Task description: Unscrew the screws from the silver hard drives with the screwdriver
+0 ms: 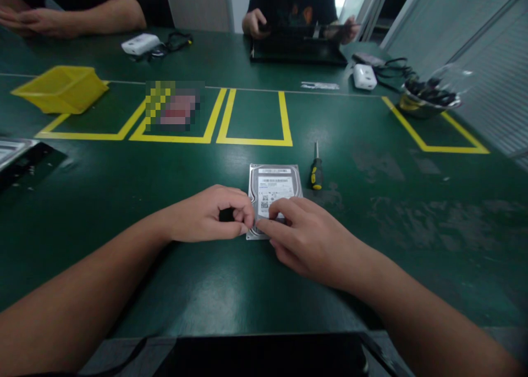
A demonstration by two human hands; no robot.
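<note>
A silver hard drive (277, 186) with a white printed label lies flat on the green table in front of me. At its left edge is my left hand (223, 215), its fingers curled and the thumb brought toward the index finger. Whatever that pinch holds, if anything, is hidden. Over the drive's lower right part rests my right hand (303, 231), fingers bent, one fingertip reaching across the label to the lower left near my left fingertips. A black-and-yellow screwdriver (317, 171) lies just right of the drive, shaft pointing away from me.
A yellow bin (61, 90) stands at left, near a blurred-out item (177, 110). Yellow tape (254, 142) marks rectangles. A bowl of dark parts (429, 102) is at right. Another device (25, 157) lies at far left. Across the table, one person holds a dark panel (299, 50); another's arms rest there.
</note>
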